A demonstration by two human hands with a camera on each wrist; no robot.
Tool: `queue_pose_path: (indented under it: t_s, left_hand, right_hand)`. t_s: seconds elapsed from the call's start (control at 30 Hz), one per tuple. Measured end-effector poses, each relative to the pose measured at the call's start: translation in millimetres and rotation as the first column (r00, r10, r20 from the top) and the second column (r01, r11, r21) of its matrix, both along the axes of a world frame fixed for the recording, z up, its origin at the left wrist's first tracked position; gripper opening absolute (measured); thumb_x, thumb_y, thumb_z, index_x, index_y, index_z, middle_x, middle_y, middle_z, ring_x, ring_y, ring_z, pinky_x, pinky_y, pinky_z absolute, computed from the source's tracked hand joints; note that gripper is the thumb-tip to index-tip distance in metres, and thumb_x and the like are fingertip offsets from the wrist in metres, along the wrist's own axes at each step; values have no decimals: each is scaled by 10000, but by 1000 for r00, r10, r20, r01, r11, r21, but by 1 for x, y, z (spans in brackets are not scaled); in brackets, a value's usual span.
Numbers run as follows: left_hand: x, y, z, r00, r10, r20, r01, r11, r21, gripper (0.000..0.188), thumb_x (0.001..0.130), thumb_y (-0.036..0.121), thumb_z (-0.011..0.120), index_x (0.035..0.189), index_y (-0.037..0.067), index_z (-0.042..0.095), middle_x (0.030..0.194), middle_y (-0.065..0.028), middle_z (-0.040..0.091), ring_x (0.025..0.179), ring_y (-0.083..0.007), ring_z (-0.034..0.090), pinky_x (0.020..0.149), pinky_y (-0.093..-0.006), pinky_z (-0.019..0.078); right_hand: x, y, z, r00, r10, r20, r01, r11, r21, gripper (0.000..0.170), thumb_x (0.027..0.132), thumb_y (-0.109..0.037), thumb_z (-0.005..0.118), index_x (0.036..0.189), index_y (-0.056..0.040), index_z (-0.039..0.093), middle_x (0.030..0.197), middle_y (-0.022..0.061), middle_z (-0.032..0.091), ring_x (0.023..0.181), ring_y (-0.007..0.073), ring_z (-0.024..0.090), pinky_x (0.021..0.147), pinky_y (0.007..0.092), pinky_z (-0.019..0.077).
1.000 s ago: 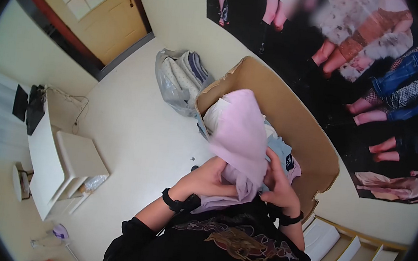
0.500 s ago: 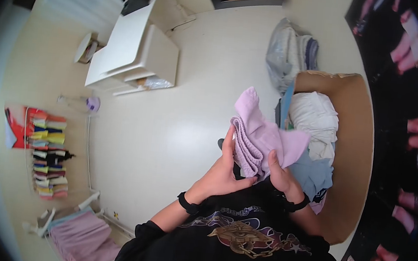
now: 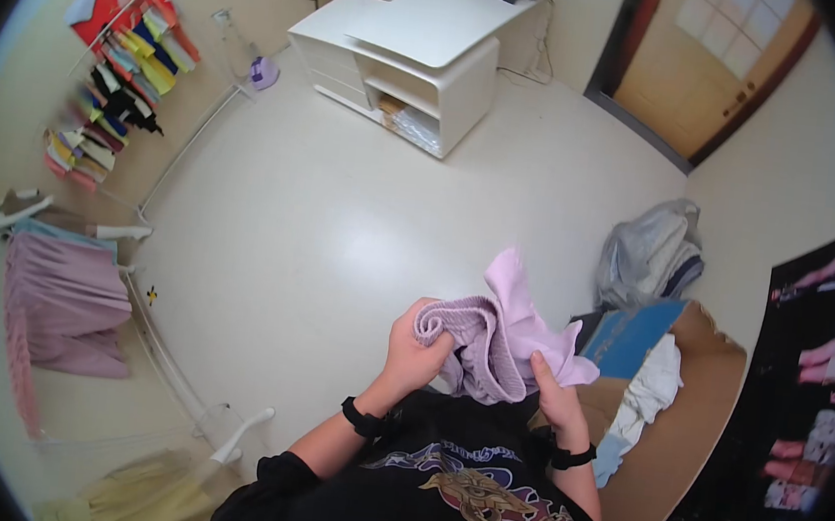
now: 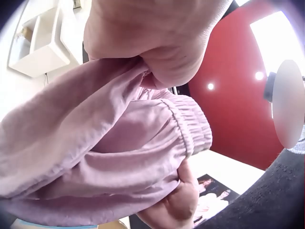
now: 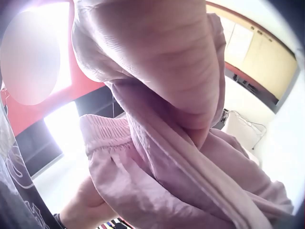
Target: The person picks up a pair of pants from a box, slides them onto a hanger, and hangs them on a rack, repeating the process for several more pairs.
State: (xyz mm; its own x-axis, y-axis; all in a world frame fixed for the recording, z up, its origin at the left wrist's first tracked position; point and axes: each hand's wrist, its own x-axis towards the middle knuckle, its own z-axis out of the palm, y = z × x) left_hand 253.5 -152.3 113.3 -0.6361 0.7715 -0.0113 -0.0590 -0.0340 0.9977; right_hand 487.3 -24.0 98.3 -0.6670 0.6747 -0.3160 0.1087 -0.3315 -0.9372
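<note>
A lilac garment (image 3: 515,345) with a gathered elastic waistband (image 4: 196,125) hangs bunched in front of the person's black shirt, between both hands. The left hand (image 3: 416,353) grips the ribbed, rolled edge on one side. On the other side, the right hand (image 3: 559,399) pinches smoother cloth, its thumb lying on top. In the left wrist view, folds drape below the left hand (image 4: 147,38). The right wrist view has the cloth (image 5: 138,181) running out from under the right hand (image 5: 152,62), which hides part of it.
At the right stands an open cardboard box (image 3: 698,428) holding white and pale blue clothes (image 3: 649,383). Behind it sits a grey plastic bag (image 3: 629,256) of folded textiles. A white desk unit (image 3: 469,95) is at the back. Clothes (image 3: 72,298) hang on racks along the left.
The head view has swung left, so the box now lies farther right. The garment has come away from over the box, and its ribbed edge has been turned and spread between the hands.
</note>
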Motion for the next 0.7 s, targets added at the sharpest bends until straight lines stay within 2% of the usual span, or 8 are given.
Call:
queue_pose_path:
  t_s: [0.13, 0.2, 0.33, 0.37, 0.43, 0.5, 0.57, 0.7]
  left_hand:
    - [-72, -61, 3, 993, 118, 22, -119, 993, 29, 236, 915, -50, 642, 1147, -22, 675, 985, -11, 725, 906, -61, 659, 826, -253, 542]
    - [-102, -94, 1, 981, 188, 46, -190, 981, 45, 241, 912, -47, 643, 1150, -22, 669, 982, -8, 721, 905, -56, 655, 825, -251, 540]
    - [-151, -135, 6, 952, 289, 101, -296, 953, 69, 262, 912, -45, 635, 1171, -14, 658, 992, -6, 719, 914, -49, 652, 831, -251, 544]
    - [-161, -142, 7, 945, 299, 130, -311, 947, 79, 265, 912, -42, 634, 1175, -12, 655, 996, -6, 723, 918, -49, 655, 834, -254, 548]
    - [-183, -152, 4, 909, 400, 114, -409, 909, 74, 264, 917, -15, 658, 1181, -7, 661, 988, -10, 730, 917, -59, 668, 833, -261, 556]
    - [-206, -161, 7, 900, 435, 33, -434, 901, -18, 268, 925, 16, 689, 1191, -3, 665, 979, -24, 737, 909, -74, 680, 821, -273, 564]
    - [-229, -173, 1, 855, 518, -2, -518, 854, -50, 278, 931, 42, 721, 1202, 7, 671, 976, -33, 740, 903, -82, 686, 811, -281, 568]
    - [-268, -182, 24, 723, 691, -8, -683, 714, -153, 285, 944, 64, 760, 1214, 18, 680, 999, -30, 752, 919, -83, 692, 824, -287, 572]
  right_hand:
    - [-78, -27, -23, 994, -15, 111, 10, 999, 46, 658, 1078, -284, 716, 1585, 47, 458, 1482, 150, 625, 1362, 239, 585, 1167, 381, 461]
    - [-110, -25, -47, 941, 83, 328, -15, 979, -203, 724, 1040, -214, 754, 1626, 21, 401, 1525, 167, 585, 1353, 229, 587, 1129, 371, 495]
    - [-197, -57, -21, 922, 383, 55, -384, 923, 21, 895, 989, -181, 806, 1702, -52, 280, 1625, 168, 485, 1354, 239, 601, 1162, 383, 476]
    - [-221, -57, -14, 861, 508, -19, -508, 861, -31, 1079, 891, -175, 910, 1718, -46, 229, 1659, 149, 450, 1430, 268, 553, 1166, 412, 476]
    - [-278, -68, -8, 699, 690, -188, -703, 711, -4, 1171, 829, -231, 975, 1718, -43, 237, 1655, 141, 457, 1464, 271, 527, 1204, 433, 441]
    - [-339, -78, 4, 556, 824, -106, -829, 560, 1, 1220, 748, -251, 1030, 1690, -27, 288, 1592, 135, 519, 1476, 254, 514, 1241, 438, 398]
    - [-404, -79, 0, 362, 931, 38, -914, 347, 209, 1253, 700, -255, 1054, 1669, -11, 300, 1574, 148, 528, 1465, 267, 520, 1243, 430, 389]
    - [-519, -77, 11, -43, 997, -70, -983, -29, 184, 1270, 677, -280, 1060, 1655, 5, 302, 1548, 165, 542, 1450, 280, 526, 1235, 421, 392]
